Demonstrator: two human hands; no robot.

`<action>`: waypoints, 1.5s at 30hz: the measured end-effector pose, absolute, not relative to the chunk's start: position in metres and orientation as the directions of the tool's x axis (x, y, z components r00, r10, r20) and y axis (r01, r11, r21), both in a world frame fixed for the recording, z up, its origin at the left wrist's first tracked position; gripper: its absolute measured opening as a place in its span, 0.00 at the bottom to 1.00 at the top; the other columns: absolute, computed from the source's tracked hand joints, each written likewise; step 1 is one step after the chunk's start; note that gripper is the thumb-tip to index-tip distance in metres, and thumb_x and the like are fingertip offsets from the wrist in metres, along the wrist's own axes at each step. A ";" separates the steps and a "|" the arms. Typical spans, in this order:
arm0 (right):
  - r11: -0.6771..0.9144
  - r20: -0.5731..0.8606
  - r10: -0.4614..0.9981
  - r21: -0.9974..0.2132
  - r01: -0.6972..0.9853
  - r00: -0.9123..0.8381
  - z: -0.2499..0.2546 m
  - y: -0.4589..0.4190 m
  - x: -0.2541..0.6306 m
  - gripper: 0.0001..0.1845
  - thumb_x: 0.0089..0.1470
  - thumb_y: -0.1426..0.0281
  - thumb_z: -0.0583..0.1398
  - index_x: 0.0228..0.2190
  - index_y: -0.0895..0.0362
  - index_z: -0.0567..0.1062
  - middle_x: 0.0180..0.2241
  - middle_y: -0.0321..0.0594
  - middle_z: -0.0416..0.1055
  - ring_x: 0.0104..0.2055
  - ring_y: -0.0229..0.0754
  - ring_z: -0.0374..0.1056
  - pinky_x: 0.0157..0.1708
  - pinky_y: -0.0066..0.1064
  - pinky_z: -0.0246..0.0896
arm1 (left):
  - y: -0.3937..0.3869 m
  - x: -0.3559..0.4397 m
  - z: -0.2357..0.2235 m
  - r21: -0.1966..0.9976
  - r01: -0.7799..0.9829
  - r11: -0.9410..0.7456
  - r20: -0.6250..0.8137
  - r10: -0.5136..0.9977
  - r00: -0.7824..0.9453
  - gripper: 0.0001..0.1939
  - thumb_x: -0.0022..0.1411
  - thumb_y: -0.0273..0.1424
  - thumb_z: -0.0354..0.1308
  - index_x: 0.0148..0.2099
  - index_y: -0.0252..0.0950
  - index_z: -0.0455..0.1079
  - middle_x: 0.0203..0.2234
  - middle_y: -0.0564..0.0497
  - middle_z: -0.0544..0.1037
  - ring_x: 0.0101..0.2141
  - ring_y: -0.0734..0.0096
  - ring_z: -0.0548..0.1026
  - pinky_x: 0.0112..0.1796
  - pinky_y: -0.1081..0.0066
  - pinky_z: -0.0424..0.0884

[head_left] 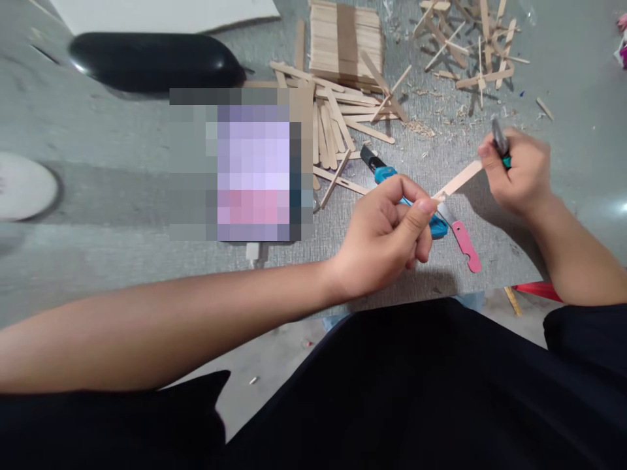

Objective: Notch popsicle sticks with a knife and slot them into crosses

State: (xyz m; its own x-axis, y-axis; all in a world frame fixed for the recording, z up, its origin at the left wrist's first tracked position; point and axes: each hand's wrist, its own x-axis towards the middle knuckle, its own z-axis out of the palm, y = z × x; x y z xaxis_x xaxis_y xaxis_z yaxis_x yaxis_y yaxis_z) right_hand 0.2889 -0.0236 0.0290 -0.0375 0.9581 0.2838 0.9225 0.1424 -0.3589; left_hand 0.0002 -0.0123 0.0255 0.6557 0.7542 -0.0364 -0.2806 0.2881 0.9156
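Observation:
My left hand [386,235] is closed, pinching the near end of a flat wooden craft stick [460,179] between thumb and fingers. The stick slants up and to the right toward my right hand [519,173]. That hand is wrapped round a small dark tool with a teal grip [500,140], its tip pointing up, right at the stick's far end. Under the stick on the grey table [122,196] lie a blue utility knife [386,176] and a pink-handled blade [463,241].
Loose craft sticks [337,124] and a neat stack of them [345,42] lie at the back centre. A glued stick structure [473,46] with shavings sits back right. A black oblong object [157,62], white sheet [161,13] and white disc [24,186] are on the left.

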 end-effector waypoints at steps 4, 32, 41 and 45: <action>0.129 0.304 0.951 -0.556 0.821 0.057 0.034 -0.025 0.283 0.27 0.80 0.44 0.52 0.50 0.48 0.82 0.38 0.44 0.82 0.41 0.53 0.80 0.47 0.49 0.75 | -0.009 0.002 0.018 0.935 -0.263 0.236 -0.027 0.789 0.613 0.28 0.73 0.60 0.72 0.40 0.45 0.67 0.15 0.58 0.77 0.11 0.76 0.66 0.13 0.73 0.59; 0.299 0.008 0.950 -0.312 0.902 -0.313 0.045 -0.039 0.264 0.10 0.70 0.61 0.60 0.43 0.49 0.81 0.43 0.46 0.84 0.44 0.54 0.76 0.41 0.44 0.65 | -0.002 0.005 0.007 0.974 -0.220 0.045 0.057 0.899 0.435 0.28 0.69 0.59 0.76 0.36 0.39 0.79 0.16 0.58 0.71 0.18 0.74 0.72 0.20 0.71 0.70; 0.290 -0.065 0.945 -0.287 0.913 -0.320 0.055 -0.042 0.259 0.10 0.62 0.67 0.62 0.43 0.49 0.83 0.42 0.44 0.86 0.43 0.54 0.78 0.36 0.42 0.57 | -0.004 0.005 0.011 0.972 -0.235 0.016 0.098 0.880 0.465 0.30 0.69 0.59 0.75 0.31 0.39 0.79 0.17 0.54 0.75 0.20 0.71 0.77 0.24 0.70 0.76; 0.294 -0.086 0.941 -0.277 0.915 -0.329 0.056 -0.043 0.259 0.09 0.62 0.67 0.63 0.42 0.50 0.83 0.42 0.45 0.86 0.41 0.54 0.78 0.35 0.42 0.53 | -0.003 0.004 0.009 0.978 -0.208 -0.006 0.107 0.874 0.474 0.30 0.70 0.60 0.74 0.32 0.39 0.80 0.18 0.53 0.76 0.21 0.71 0.77 0.24 0.70 0.76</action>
